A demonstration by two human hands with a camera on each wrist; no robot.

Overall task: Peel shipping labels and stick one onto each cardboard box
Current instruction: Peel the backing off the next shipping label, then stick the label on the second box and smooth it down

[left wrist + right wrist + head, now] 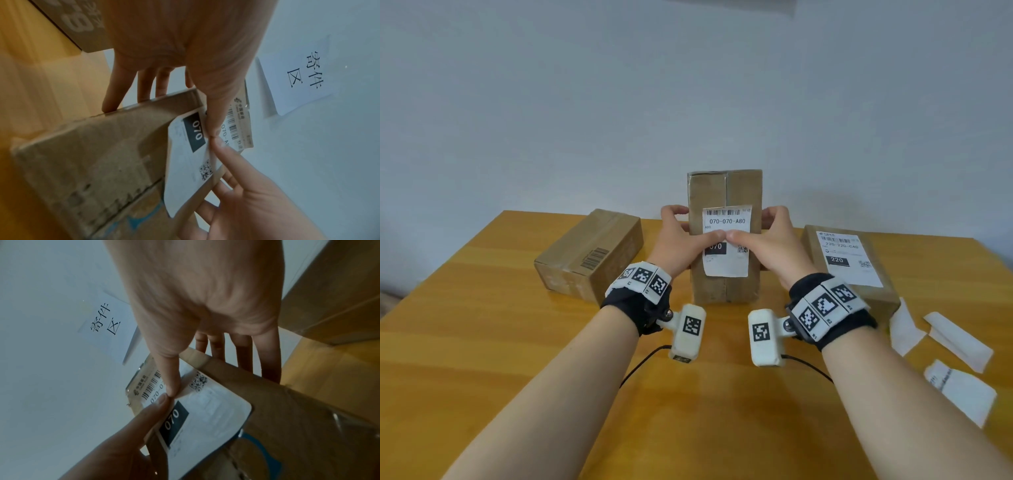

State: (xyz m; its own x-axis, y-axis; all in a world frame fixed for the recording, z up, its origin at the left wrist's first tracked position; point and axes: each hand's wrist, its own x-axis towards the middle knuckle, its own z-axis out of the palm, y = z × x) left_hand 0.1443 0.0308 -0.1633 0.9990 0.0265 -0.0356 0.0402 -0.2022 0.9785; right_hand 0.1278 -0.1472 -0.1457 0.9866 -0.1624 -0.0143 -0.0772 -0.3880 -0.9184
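Note:
The middle cardboard box stands on end on the table, and both hands grip it. My left hand holds its left side and my right hand its right side, with the fingers behind it. Both thumbs meet on the white "070" label on its front. The left wrist view shows the thumb tips touching on the label, whose lower end looks slightly lifted off the box. The right wrist view shows the same label.
A cardboard box with only a printed barcode lies flat at the left. At the right lies a box with a "220" label. White backing strips and a loose sheet lie at the table's right edge. The wall is close behind.

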